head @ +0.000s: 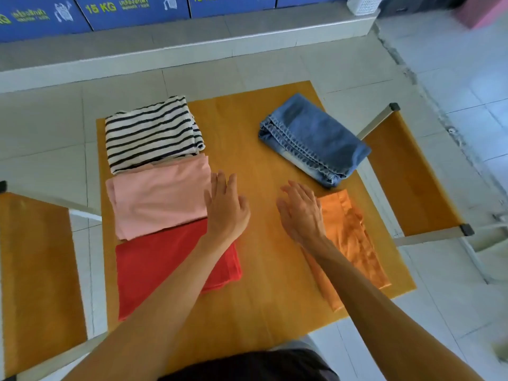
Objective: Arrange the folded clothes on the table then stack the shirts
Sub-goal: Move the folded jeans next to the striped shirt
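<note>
Three folded shirts lie in a column on the left of the wooden table (258, 149): a black-and-white striped shirt (151, 133) at the far end, a pink shirt (159, 196) in the middle, a red shirt (159, 265) nearest me. Folded blue jeans (316, 138) lie at the far right. A folded orange garment (354, 243) lies at the near right. My left hand (226, 207) hovers open at the right edge of the pink and red shirts. My right hand (301, 211) hovers open at the orange garment's left edge, holding nothing.
A wooden bench (35, 270) stands to the left of the table and another bench (406, 174) to the right. Blue boxes (132, 9) line a grey ledge beyond. A white basket (362, 4) sits at the ledge's right end. Tiled floor surrounds the table.
</note>
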Available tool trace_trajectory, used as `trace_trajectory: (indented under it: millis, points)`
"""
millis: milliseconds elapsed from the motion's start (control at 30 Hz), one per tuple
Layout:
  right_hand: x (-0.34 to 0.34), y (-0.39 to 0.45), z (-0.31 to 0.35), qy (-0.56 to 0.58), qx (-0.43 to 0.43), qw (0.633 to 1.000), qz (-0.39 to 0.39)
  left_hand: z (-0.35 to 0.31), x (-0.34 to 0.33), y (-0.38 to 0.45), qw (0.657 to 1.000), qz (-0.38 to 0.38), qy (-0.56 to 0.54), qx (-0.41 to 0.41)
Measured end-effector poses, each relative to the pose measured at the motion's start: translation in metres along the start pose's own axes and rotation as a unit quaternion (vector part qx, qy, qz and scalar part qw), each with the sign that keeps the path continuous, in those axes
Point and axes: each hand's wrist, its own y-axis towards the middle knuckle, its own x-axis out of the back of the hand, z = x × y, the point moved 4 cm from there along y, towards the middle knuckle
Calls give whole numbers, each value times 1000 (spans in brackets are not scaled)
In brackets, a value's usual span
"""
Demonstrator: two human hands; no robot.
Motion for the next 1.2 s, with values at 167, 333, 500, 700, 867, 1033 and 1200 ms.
trace_trajectory:
  millis: [167, 333, 500, 700, 867, 1033, 1200]
  points:
    - [41, 36, -59, 12, -56, 998, -30, -52, -23, 46, 999, 30, 19, -25]
    - [60, 68, -108, -8, -159, 987, -25, -108, -51, 87, 994, 48, 44, -83]
    - [51, 89, -130, 43, -257, 966, 8, -136, -82, 131, 976, 90, 149, -133]
    - [35, 113, -126, 70, -222, 972, 29, -116, -89, 159, 960, 173, 199, -92]
    - [29, 157, -120, 0, -133, 986, 106, -89, -83, 152, 982, 142, 121, 9]
    - [20, 222, -85, -65, -67, 981, 170, -66, -66, 153, 986, 101, 95, 95]
    - [5, 266, -47, -64, -36, 977, 202, -50, -48, 164, 982, 79, 57, 161]
